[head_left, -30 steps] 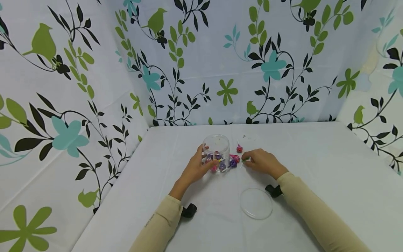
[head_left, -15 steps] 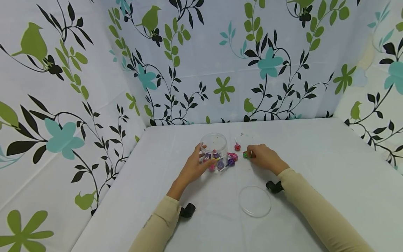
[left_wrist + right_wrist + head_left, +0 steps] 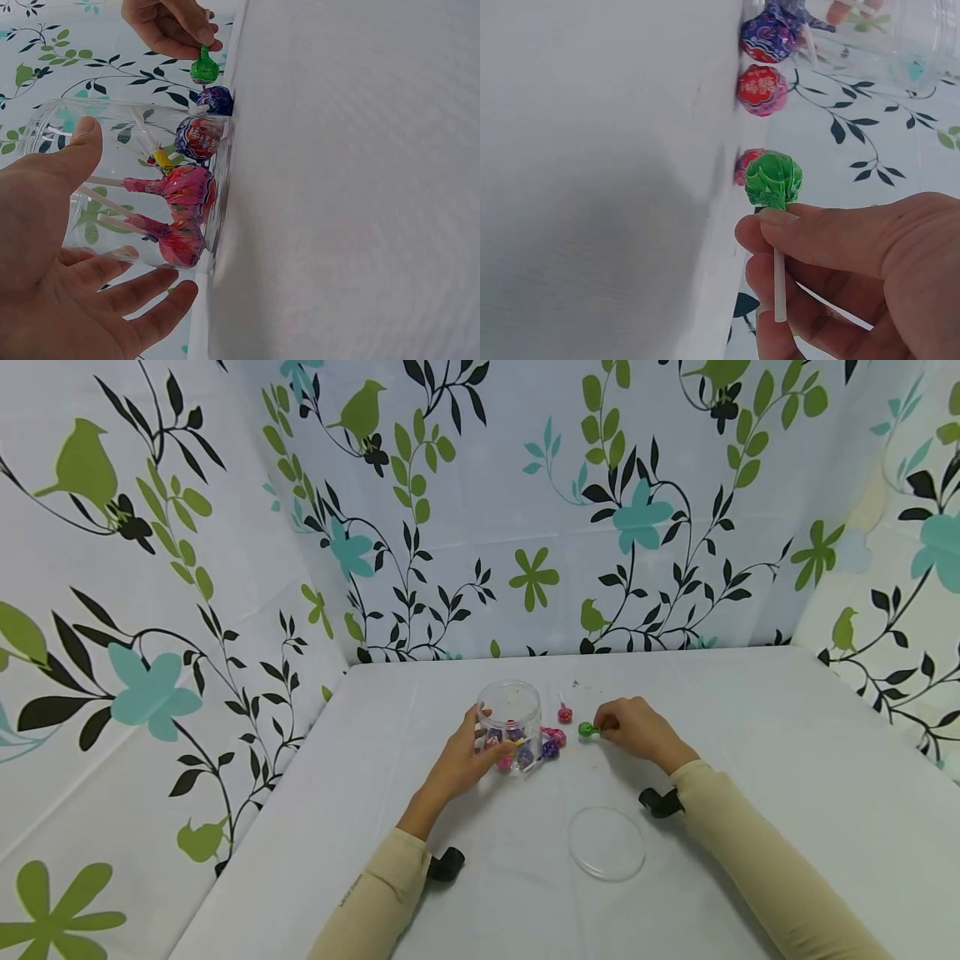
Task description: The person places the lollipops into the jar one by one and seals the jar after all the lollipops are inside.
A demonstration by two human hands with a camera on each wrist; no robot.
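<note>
A person in beige sleeves [image 3: 750, 852] works at a white-covered table [image 3: 787, 735], hands well apart, before a cloth printed with leaves and birds [image 3: 465, 543]. The right hand [image 3: 641, 733] pinches the stick of a green lollipop [image 3: 774, 178] between thumb and fingers, close below the wrapped head, the stick's free end running past the fingertips. Its long axis lies crosswise, roughly level with the tabletop: head toward the person's left, facing the jar, stick end toward the right. It is held to the right of the jar, near the lollipops there, and looks just clear of the table.

The left hand [image 3: 463, 756] is wrapped about a clear jar [image 3: 529, 718], thumb on one side and fingers on the other. The jar stands upright, mouth up, with wrapped lollipops [image 3: 189, 191] inside, heads low and several sticks slanting toward the rim. Just outside rest a purple lollipop [image 3: 551, 750] and a pink lollipop [image 3: 557, 737]; a red-pink lollipop [image 3: 565, 715] sits farther back, its stick pointing away from the person. A round clear lid [image 3: 606, 843] lies flat nearer the person.
</note>
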